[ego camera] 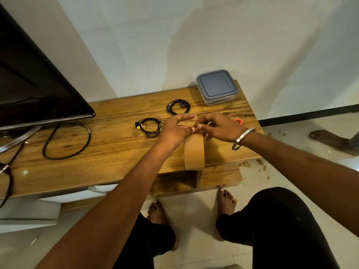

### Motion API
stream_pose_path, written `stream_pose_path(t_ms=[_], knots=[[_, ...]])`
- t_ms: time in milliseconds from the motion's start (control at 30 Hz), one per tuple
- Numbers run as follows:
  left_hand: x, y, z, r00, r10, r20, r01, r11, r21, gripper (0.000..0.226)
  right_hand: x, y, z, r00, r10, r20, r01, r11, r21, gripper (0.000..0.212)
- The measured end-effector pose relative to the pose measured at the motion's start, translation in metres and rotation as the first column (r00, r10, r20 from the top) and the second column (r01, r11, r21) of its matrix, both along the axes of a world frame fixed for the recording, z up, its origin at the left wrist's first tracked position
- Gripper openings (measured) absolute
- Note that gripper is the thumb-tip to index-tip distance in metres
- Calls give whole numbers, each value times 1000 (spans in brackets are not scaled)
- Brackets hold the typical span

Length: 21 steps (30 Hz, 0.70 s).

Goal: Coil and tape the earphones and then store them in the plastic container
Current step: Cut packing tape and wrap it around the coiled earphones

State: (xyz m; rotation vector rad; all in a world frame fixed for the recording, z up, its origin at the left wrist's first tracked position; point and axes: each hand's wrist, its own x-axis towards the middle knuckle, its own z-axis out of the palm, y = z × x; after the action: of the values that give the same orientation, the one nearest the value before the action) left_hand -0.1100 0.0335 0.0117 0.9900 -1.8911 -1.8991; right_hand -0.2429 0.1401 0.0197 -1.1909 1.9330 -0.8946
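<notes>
Two coiled black earphones lie on the wooden table [101, 144]: one with yellow tips [149, 127] to the left of my hands, another [178, 106] farther back. A roll of brown tape [194, 152] stands on edge under my hands. My left hand [174, 131] holds the roll's top and pinches a short tape piece [191, 118] between thumb and forefinger. My right hand [217, 128] pinches the same tape end from the right. The plastic container [216, 86], lid on, sits at the table's back right corner.
A black TV screen [35, 84] fills the table's left side, with a thick black cable loop [66, 140] in front of it. An orange object [238, 121] peeks out behind my right hand. My knees and bare feet are below the table's front edge.
</notes>
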Motion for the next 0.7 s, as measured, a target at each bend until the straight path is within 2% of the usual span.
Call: stream_pose_path(t_ms=[100, 233, 467, 567, 700], knots=[[-2, 3, -1, 997, 74, 0, -74, 995, -65, 44, -3, 3, -6, 998, -22, 54, 19, 998, 57, 26], [-6, 5, -4, 993, 107, -54, -112, 989, -97, 47, 5, 8, -20, 993, 76, -90, -59, 982, 178, 33], [-16, 14, -15, 965, 218, -145, -236, 964, -122, 47, -1, 7, -33, 962, -66, -263, 86, 994, 64, 21], [-21, 18, -28, 959, 257, -121, -271, 956, -117, 47, -18, 15, -19, 916, 21, -400, 20, 995, 98, 23], [-35, 34, -43, 945, 308, -111, -313, 949, -34, 46, -31, 21, -13, 813, 146, -563, -17, 973, 228, 25]])
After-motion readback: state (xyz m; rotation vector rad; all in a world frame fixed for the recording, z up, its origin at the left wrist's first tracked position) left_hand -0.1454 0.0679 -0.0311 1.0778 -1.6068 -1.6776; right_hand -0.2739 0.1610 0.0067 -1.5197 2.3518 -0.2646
